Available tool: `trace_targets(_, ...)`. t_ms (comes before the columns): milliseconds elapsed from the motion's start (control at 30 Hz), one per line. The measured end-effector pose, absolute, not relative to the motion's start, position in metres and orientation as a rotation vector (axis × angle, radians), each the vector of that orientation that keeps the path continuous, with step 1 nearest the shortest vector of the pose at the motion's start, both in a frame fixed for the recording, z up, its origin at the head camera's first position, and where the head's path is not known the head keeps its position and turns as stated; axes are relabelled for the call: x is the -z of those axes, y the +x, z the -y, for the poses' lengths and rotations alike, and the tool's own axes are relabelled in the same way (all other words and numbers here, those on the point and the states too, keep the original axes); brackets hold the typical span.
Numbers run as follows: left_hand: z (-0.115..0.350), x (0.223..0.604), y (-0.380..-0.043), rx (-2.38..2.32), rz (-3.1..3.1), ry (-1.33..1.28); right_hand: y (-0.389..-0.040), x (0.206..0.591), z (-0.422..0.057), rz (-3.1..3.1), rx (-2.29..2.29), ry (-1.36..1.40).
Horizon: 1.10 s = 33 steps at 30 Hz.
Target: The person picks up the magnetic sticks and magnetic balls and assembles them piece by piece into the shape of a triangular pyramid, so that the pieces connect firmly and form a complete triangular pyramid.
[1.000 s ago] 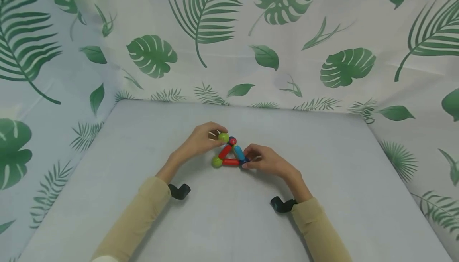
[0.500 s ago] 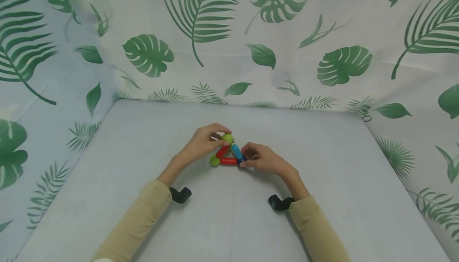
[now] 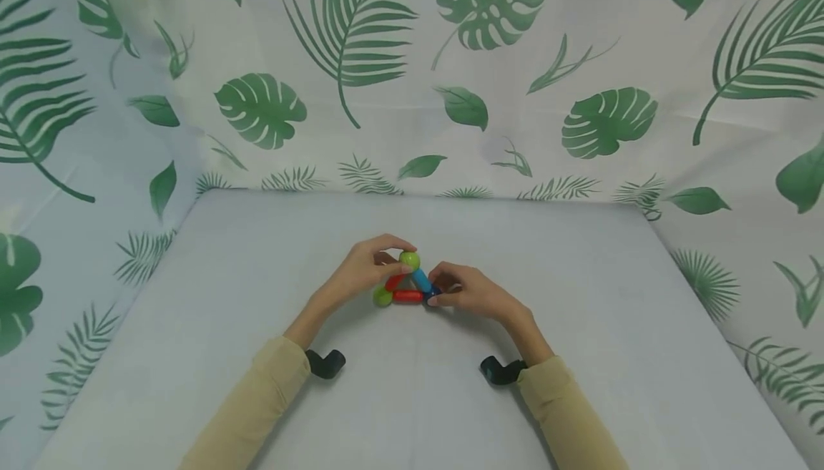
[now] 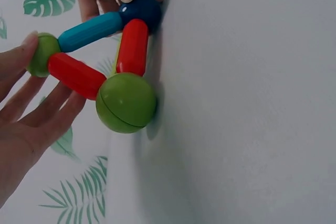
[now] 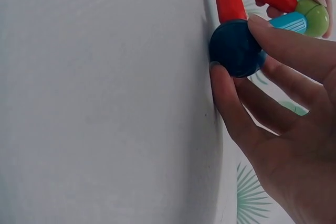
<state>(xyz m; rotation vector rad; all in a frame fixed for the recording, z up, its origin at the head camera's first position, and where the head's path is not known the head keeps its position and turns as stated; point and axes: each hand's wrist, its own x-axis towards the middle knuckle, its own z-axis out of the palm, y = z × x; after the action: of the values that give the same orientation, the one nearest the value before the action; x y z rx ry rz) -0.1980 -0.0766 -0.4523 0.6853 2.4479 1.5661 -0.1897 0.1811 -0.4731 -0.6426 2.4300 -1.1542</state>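
Observation:
My left hand pinches an upper green ball between thumb and fingers. My right hand grips a dark blue ball low on the table. Magnetic building rods link these balls: a light blue rod runs between the two held balls. One red rod goes from the upper ball to a larger-looking green ball resting on the table. Another red rod joins that ball to the dark blue one. Behind it shows a yellow-green sliver; the rear of the frame is hidden.
The frame stands around the middle of a light grey table. Leaf-patterned cloth hangs along the back and both sides. A black wrist device sits by the left cuff, and another black device by the right.
The left hand has moved the upper green ball slightly right onto the frame's top, covering the red and dark blue pieces seen there earlier. The right hand stays on the dark blue ball.

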Motion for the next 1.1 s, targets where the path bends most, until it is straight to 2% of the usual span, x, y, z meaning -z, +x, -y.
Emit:
trace_targets(433, 0.098, 0.471, -0.179, -1.219, -2.640, 0.582, -0.192, 0.463, -0.181, -2.516, 1.025, -0.605)
trace_targets(1100, 0.085, 0.476, -0.232, -1.217, -2.656, 0.445, -0.250, 0.464, -0.189, -2.462, 1.043, -0.515)
